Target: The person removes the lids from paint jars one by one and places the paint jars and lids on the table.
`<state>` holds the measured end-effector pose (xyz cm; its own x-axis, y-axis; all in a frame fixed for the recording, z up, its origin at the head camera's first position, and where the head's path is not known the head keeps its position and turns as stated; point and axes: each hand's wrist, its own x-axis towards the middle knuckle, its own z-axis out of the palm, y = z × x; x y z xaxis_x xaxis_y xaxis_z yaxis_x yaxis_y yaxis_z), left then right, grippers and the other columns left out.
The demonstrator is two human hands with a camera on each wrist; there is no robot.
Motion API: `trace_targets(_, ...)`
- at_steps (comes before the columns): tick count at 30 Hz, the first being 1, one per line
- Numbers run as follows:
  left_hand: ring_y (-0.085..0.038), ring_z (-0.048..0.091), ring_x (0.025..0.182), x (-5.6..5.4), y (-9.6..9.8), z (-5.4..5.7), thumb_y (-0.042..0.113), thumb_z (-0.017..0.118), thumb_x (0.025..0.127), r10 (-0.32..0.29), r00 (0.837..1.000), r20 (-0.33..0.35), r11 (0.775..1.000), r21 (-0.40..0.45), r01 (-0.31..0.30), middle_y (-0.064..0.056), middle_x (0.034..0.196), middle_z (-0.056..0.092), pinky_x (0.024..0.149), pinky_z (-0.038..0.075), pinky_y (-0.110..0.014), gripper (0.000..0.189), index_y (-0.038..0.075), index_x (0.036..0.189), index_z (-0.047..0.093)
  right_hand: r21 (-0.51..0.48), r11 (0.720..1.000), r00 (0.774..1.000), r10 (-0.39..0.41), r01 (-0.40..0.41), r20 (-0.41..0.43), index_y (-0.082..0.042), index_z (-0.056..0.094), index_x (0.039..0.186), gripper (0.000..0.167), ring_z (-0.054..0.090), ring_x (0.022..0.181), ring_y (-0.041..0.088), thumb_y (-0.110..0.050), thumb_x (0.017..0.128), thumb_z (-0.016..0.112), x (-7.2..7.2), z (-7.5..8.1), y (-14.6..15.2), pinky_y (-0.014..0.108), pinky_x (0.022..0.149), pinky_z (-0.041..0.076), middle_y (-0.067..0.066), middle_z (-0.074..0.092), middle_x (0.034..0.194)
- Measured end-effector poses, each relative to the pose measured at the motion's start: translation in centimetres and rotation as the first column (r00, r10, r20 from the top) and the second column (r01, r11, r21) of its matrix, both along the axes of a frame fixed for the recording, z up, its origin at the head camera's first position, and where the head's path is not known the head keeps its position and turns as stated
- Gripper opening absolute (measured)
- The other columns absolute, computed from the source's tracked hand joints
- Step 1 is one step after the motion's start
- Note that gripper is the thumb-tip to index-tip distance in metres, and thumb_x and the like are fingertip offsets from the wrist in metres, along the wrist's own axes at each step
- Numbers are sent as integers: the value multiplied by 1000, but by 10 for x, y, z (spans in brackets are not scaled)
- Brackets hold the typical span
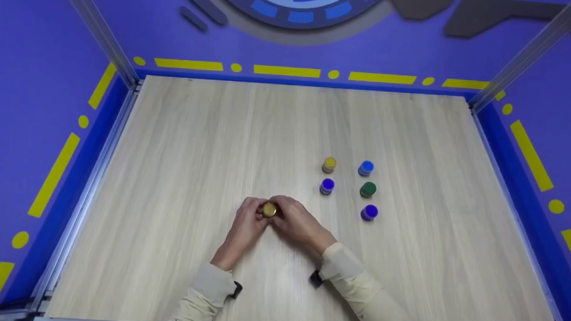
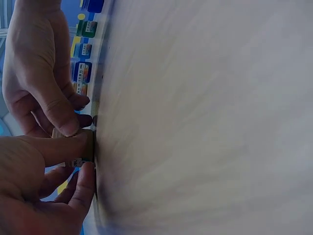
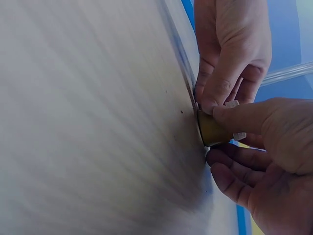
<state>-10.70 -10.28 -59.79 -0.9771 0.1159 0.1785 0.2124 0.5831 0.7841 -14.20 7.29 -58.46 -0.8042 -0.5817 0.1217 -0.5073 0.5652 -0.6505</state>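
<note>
Holding a small gold jar (image 1: pixel 269 210) on end between both hands, on the near half of a pale wood-grain tabletop (image 1: pixel 196 129), left of five others. Pinching it from the left with the left hand (image 1: pixel 247 221); gripping it from the right with the right hand (image 1: pixel 300 223); bringing both thumb tips close together on its side. Seeing from the right wrist a gold lower part close to the tabletop and a pale, ridged upper end; not telling for certain whether the base is touching down. Wearing cream sleeves (image 1: pixel 375 301), with dark devices (image 1: pixel 316 278) at the wrists. Noting to the right, apart from the hands, two loose files: on the left, a yellow jar (image 1: pixel 329 165) far and a purple jar (image 1: pixel 327 186) nearer; on the right, a blue jar (image 1: pixel 366 168) far, a green jar (image 1: pixel 368 189) between, a second purple jar (image 1: pixel 369 212) nearest.
</note>
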Motion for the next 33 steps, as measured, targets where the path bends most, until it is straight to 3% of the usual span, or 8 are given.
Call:
trace_targets(7, -20, 58, 95, 4, 1, 3, 3, 81, 87, -23, 999, 44, 998, -57, 26, -8, 106, 61, 83, 50, -36, 30, -1, 114, 68, -75, 996, 998, 42, -39, 50, -4, 66, 122, 36, 65, 102, 15, -22, 93, 78, 0, -2, 8, 34, 89, 54, 6, 71, 114)
trace_targets(11, -17, 56, 93, 6, 1, 3, 9, 82, 88, -50, 996, 76, 997, -51, 54, -5, 105, 61, 83, 49, -35, 31, 1, 115, 68, -103, 992, 997, 72, -68, 38, -6, 69, 120, 40, 63, 97, 12, -30, 90, 81, -1, -4, 14, 31, 84, 54, 3, 71, 111)
trace_targets(17, -18, 57, 90, 7, -1, 3, 11, 83, 87, -99, 993, 69, 994, -37, 102, -6, 103, 60, 77, 49, -30, 33, 0, 114, 66, -106, 992, 997, 75, -73, 20, -7, 70, 115, 46, 58, 91, 10, -40, 85, 83, -1, -5, 17, 29, 80, 51, 2, 65, 108)
trace_targets(23, -17, 57, 90, 3, -1, 2, 7, 83, 86, -111, 992, 64, 992, -51, 114, -6, 101, 60, 77, 50, -30, 32, 0, 112, 66, -112, 992, 997, 61, -57, 38, -7, 70, 112, 43, 57, 89, 9, -36, 84, 85, -3, -7, 17, 29, 79, 51, 0, 64, 105)
trace_targets(33, -18, 59, 90, -4, -3, 3, 8, 83, 87, -131, 990, 55, 988, -76, 135, -4, 99, 62, 79, 51, -34, 26, 2, 106, 68, -107, 988, 993, 114, -110, 28, -6, 70, 115, 32, 60, 95, 12, -25, 91, 80, -6, -3, 18, 29, 82, 51, 0, 63, 110)
